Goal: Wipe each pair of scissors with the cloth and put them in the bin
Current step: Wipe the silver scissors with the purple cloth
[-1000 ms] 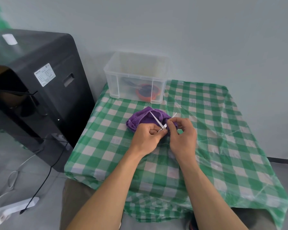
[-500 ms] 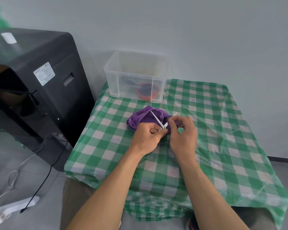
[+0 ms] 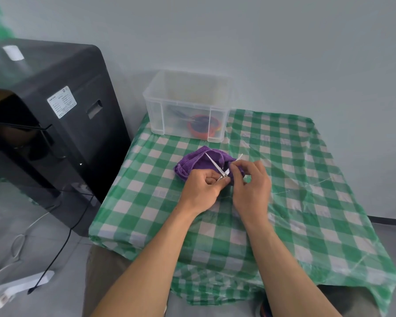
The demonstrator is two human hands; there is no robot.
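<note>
Scissors [image 3: 214, 164] are spread in a V on the near side of the bin [image 3: 156, 120], both tips aimed back toward it. The left hand [image 3: 204, 188] has its fingers curled tight round the handle end, close to the pivot. The right hand [image 3: 249, 186] is also curled, thumb and forefinger pinching the blade farther from the bin's front corner. Only that blade's tip shows past the fingers. Whether a fold of fabric lies between the pads and the steel, I cannot tell.

The purple cloth [image 3: 192, 164] lies bunched on the table [image 3: 306, 179], just nearer than the bin and under the blades. Inside the bin, an orange-handled pair [image 3: 200, 126] already rests against the front wall.

The step in hand looks like wiping one blade. To do it well:

- Wrap a fold of cloth fully round the blade so no bare skin meets the edge.
- Draw from the pivot out to the tip, never back toward it.
- Anchor the left grip firmly so the blades cannot snap together on the right fingers.
- Repeat on the other blade, close the pair, and lower it over the bin's near rim rather than tossing it.
</note>
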